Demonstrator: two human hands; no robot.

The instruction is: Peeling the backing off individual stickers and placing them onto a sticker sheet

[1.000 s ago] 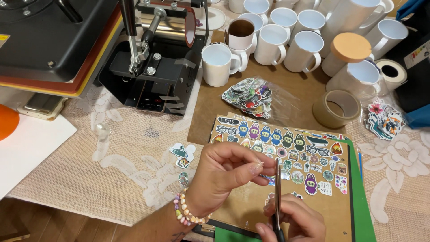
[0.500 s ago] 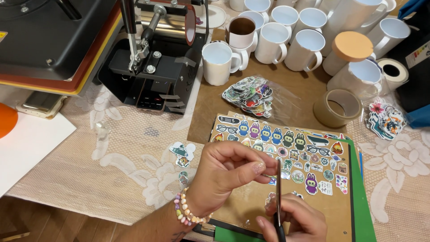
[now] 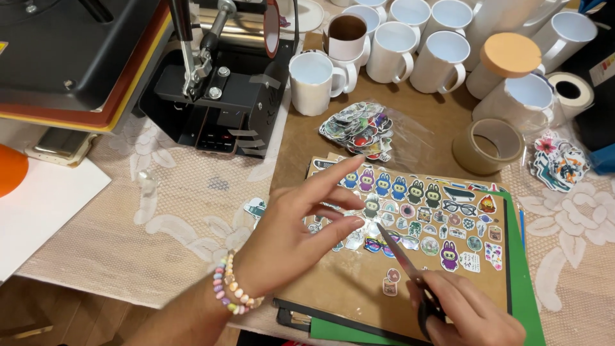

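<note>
My left hand (image 3: 288,237), with a bead bracelet at the wrist, hovers over a brown board (image 3: 346,288) covered with rows of small colourful stickers (image 3: 442,211). Its fingers are spread, the tips just above or touching the stickers near the board's left side. My right hand (image 3: 474,314) at the lower right grips a pair of scissors (image 3: 400,253), whose blades point up and left toward my left fingertips. One small cut sticker (image 3: 391,282) lies on the bare board beside the blades.
Behind the board stand several white mugs (image 3: 314,80), a tape roll (image 3: 490,146) and a plastic-wrapped sticker pile (image 3: 359,128). A black mug press (image 3: 218,96) and flat heat press (image 3: 64,57) fill the far left. White paper (image 3: 38,211) lies left; more stickers (image 3: 557,160) lie right.
My left hand has gone from a pinch beside the scissors to spread fingers over the stickers. The scissors have tilted further left.
</note>
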